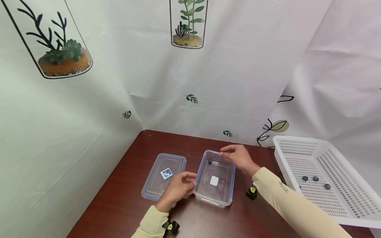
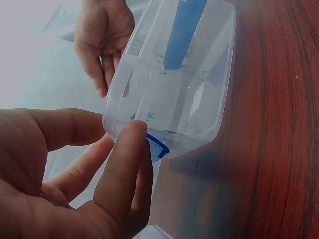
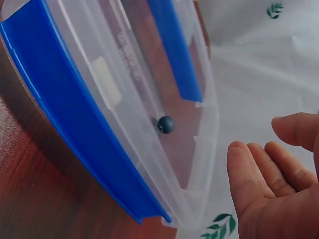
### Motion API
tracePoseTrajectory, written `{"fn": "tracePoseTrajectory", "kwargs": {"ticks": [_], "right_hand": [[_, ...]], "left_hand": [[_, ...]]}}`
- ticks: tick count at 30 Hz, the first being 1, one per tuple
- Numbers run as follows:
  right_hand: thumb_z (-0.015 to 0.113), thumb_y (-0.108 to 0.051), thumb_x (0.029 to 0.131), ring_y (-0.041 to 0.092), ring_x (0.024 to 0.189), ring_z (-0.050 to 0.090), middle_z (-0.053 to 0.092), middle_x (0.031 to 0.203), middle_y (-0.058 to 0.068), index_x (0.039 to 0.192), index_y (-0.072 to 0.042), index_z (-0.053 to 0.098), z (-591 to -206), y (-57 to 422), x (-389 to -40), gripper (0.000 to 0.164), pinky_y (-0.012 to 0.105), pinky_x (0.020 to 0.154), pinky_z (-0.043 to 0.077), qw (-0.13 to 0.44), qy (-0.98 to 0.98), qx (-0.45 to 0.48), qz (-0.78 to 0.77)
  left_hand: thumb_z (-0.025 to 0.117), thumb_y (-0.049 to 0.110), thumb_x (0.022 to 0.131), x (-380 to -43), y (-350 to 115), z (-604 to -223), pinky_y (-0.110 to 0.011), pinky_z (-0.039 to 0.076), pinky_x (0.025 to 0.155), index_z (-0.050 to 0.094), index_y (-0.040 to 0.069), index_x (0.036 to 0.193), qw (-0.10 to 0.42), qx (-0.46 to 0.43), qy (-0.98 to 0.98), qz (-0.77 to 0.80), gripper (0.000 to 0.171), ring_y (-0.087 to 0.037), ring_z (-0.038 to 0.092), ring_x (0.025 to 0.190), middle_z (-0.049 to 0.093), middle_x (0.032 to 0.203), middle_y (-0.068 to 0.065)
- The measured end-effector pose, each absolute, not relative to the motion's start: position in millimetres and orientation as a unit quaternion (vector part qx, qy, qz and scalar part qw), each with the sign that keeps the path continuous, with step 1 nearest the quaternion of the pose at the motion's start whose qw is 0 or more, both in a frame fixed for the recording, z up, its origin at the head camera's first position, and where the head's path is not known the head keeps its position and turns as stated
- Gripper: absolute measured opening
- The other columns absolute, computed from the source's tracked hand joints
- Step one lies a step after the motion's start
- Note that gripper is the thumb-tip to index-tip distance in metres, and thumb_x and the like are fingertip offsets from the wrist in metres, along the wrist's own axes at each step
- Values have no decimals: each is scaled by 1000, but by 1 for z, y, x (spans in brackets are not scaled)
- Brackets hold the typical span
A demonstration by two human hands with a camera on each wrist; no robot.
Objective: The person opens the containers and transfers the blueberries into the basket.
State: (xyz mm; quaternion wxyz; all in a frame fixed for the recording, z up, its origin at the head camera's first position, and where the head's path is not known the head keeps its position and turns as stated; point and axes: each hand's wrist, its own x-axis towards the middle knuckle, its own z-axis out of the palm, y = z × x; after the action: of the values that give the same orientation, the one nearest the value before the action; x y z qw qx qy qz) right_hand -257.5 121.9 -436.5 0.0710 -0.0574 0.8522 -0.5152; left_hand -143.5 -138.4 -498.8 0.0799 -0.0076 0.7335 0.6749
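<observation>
A clear plastic food container (image 1: 214,195) with blue side clips stands uncovered on the table. One blueberry (image 3: 165,124) lies inside, near its far end; a white square label shows on its floor. At the container's near left side, my left hand (image 1: 178,188) holds the rim corner between thumb and fingers, with a blue clip (image 2: 158,147) by the fingertips. My right hand (image 1: 239,158) hovers by the far right corner, fingers loosely extended and thumb apart, nothing between them. Left of the container, a clear lid (image 1: 151,178) with a blue-and-white sticker lies flat, partly behind my left hand.
On the right stands a white perforated basket (image 1: 354,172) with several blueberries (image 1: 315,178) on its bottom. The reddish-brown table (image 1: 119,205) meets a wall covering (image 1: 166,112) printed with plants at the back and left.
</observation>
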Motion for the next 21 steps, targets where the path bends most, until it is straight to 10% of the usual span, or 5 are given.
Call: {"fn": "tracePoseTrajectory", "kwargs": {"ticks": [21], "right_hand": [[82, -13, 90, 16, 87, 75, 81, 92, 1, 105, -10, 83, -471, 80, -264, 15, 34, 74, 58, 27, 920, -123, -371]], "left_hand": [[73, 1, 92, -145, -139, -498, -29, 61, 70, 70, -2, 126, 81, -4, 730, 678, 34, -14, 67, 87, 71, 111, -19]]}}
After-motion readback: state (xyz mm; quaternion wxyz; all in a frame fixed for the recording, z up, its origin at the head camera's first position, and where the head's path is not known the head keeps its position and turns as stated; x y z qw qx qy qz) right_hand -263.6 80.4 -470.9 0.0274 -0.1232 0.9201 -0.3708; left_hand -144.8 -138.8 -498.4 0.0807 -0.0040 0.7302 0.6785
